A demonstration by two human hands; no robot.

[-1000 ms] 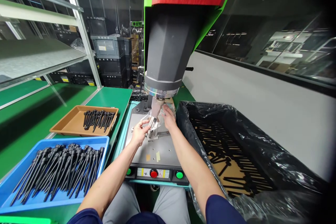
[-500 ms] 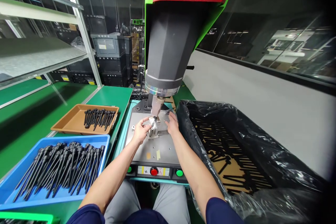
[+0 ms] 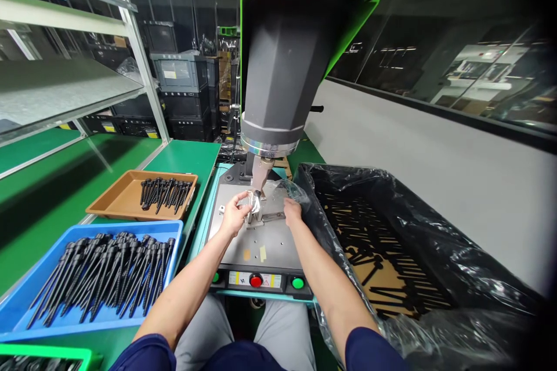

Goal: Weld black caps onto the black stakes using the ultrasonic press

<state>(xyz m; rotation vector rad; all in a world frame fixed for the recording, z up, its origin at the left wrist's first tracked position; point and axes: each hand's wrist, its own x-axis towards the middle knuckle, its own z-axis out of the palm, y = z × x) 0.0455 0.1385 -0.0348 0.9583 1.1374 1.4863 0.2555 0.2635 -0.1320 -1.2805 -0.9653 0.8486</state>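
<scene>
Under the pale metal horn (image 3: pixel 261 174) of a press machine, thin clear plastic film (image 3: pixel 297 191) is bunched around the horn's dark tip and spreads right over the metal base plate (image 3: pixel 237 243). My left hand (image 3: pixel 234 215) pinches the crumpled film at the left of the tip, thumb and fingers close together. To the right, my right hand (image 3: pixel 293 210) has its fingers curled round the film's other end, next to the black-lined bin. A small metal fixture (image 3: pixel 255 219) stands on the plate just below the tip, partly covered by film and fingers.
Black ribbed stake-like parts fill a blue tray (image 3: pixel 126 327) and part of a brown tray (image 3: pixel 115 200) on the left. A bin lined with black plastic (image 3: pixel 391 182) holds more at right. Red button (image 3: pixel 256 281) and green buttons (image 3: pixel 297 283) line the machine's front.
My right hand has moved a little right, its fingers now curled in, and the film is drawn out further towards the bin. My left hand has barely moved.
</scene>
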